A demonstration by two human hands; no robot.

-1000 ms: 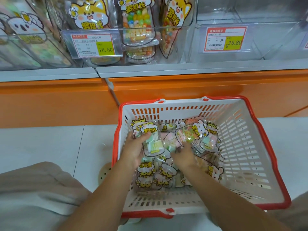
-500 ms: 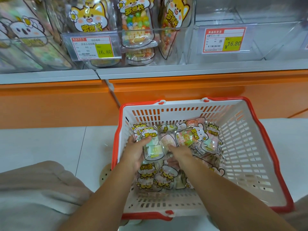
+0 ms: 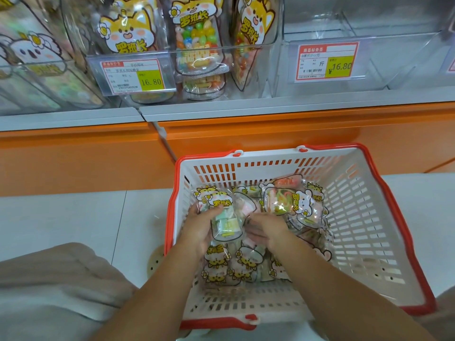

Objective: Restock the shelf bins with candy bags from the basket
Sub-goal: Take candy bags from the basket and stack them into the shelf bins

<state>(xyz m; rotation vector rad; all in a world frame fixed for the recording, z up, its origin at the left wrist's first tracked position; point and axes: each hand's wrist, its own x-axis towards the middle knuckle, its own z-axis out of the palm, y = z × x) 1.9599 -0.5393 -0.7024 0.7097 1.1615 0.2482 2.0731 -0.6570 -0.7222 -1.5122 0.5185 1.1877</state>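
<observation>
A white basket with a red rim [image 3: 364, 217] stands on the pale floor and holds several clear candy bags printed with yellow cartoon animals. My left hand [image 3: 200, 226] grips one bag of pastel candy [image 3: 225, 221] from its left side. My right hand [image 3: 266, 228] reaches into the pile just right of that bag, fingers curled among the bags; what they hold is hidden. A bag of green and orange candy [image 3: 283, 201] lies at the top of the pile. Above, a clear shelf bin [image 3: 197, 48] holds several similar bags.
A clear bin [image 3: 364, 28] at the upper right holds nothing visible and carries a 16.80 price tag [image 3: 326, 62]. An orange shelf base [image 3: 81, 163] runs below the bins. My knee in pale cloth [image 3: 54, 286] is at the lower left.
The view has dipped a little. My right hand has drawn left toward the pastel bag, and my left hand has lifted that bag slightly out of the pile.
</observation>
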